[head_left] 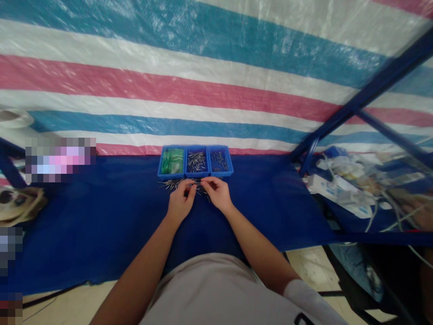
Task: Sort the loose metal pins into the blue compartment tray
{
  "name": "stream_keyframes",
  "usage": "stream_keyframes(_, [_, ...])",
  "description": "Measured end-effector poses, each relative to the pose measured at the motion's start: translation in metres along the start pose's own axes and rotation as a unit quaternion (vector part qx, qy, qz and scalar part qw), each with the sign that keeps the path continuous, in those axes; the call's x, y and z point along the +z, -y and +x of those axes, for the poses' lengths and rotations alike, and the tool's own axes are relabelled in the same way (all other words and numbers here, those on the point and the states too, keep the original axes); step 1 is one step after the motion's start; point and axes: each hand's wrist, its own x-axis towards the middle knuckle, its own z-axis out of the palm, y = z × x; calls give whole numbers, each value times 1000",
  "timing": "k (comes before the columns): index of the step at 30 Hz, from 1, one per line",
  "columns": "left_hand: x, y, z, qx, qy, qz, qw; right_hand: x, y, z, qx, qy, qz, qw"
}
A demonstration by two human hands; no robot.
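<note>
A loose pile of thin metal pins [168,184] lies on the blue table in front of a row of blue bins. My left hand [181,201] is over the pile, thumb and forefinger curled toward each other. Close by on the right, my right hand [218,194] pinches with its fingertips pointing at the left hand. Thin pins show between the two hands; which of them the fingers grip is too small to tell. The left bin [163,175] has green and clear small packets [173,160], the middle bin [197,173] many short pins [196,161], the right bin [222,173] fewer thin pins [219,160].
Blue cloth covers the table [270,203]. Behind it hangs a striped plastic sheet [216,90]. A blue metal frame [324,124] rises on the right, beside a cluttered surface with cables and a white box [338,194]. A basket-like container [23,205] stands at the left.
</note>
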Motion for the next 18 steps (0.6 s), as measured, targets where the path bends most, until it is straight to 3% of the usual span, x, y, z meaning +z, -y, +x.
stream_keyframes(11, [-1, 1, 1, -5, 14, 17, 1000, 1, -1, -2, -11, 12, 4, 1000])
stream_keyframes(18, [0, 0, 1, 3, -19, 2, 1000, 0, -1, 0, -5, 2, 9, 1000])
